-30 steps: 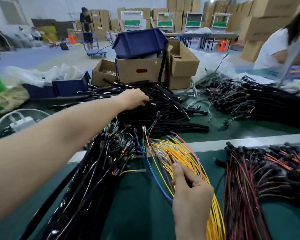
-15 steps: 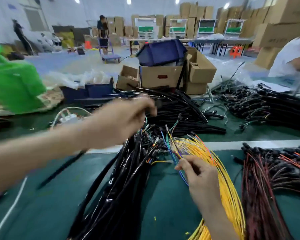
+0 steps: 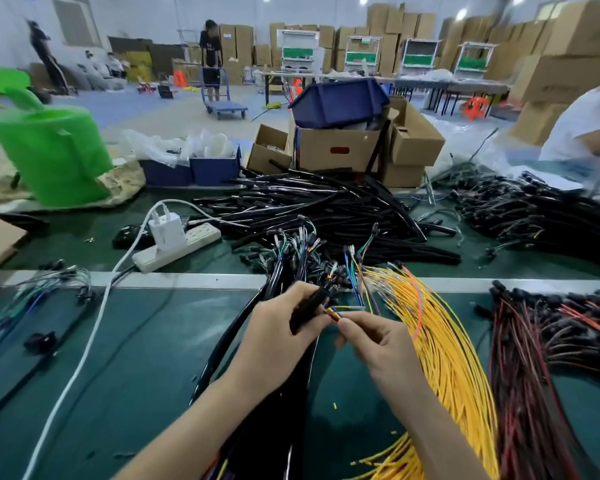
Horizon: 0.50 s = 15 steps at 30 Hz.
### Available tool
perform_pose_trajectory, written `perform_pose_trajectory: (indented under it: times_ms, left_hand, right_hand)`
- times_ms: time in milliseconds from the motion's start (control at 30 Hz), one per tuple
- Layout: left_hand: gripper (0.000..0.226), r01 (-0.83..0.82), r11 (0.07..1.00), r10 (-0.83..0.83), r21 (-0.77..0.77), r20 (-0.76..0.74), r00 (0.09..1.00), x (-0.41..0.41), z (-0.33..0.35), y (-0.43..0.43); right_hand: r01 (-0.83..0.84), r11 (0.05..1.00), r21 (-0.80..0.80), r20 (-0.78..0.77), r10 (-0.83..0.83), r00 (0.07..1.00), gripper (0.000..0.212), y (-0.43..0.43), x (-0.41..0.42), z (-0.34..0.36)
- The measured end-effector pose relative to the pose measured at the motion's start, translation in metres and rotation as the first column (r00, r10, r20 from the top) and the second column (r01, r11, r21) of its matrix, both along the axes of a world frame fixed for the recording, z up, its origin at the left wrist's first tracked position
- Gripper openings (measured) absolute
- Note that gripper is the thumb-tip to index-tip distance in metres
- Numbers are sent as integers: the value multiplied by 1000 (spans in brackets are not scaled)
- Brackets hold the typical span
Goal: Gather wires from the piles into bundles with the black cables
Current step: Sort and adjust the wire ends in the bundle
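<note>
A white power strip (image 3: pixel 177 247) lies at centre left on the green desk (image 3: pixel 136 358). Just below mid-frame, the left hand (image 3: pixel 278 337) curls round the end of a black cable (image 3: pixel 309 305). Close beside it, the right hand (image 3: pixel 374 344) pinches thin coloured wires (image 3: pixel 335 312) between thumb and fingertips. Yellow wires (image 3: pixel 444 341) fan out to its right, with a red-and-black wire pile (image 3: pixel 534 358) at the right edge.

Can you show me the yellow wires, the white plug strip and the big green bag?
Pile of thin yellow wires (image 3: pixel 444 348): head view, middle of the pile.
Long white plastic power strip (image 3: pixel 198 239): head view, its socket face near the far end.
Big bright green bag (image 3: pixel 52 150): head view, middle of its front side.
</note>
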<state>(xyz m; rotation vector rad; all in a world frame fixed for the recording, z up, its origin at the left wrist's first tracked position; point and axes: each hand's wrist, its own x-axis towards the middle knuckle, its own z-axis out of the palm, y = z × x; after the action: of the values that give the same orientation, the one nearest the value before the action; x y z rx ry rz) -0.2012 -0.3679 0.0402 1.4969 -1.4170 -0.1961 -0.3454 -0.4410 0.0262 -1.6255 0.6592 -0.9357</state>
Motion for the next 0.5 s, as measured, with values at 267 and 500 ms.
perform_pose_trajectory:
  times_ms: [267, 500]
  left_hand:
    - [12, 18, 994, -9, -104, 85, 996, 5, -13, 0]
    - [22, 207, 977, -171, -55, 382, 908, 19, -2, 0]
  right_hand:
    - [-47, 997, 59, -22, 48, 999, 18, 1, 0, -4]
    - [-115, 987, 108, -56, 122, 991, 19, 0, -4, 1]
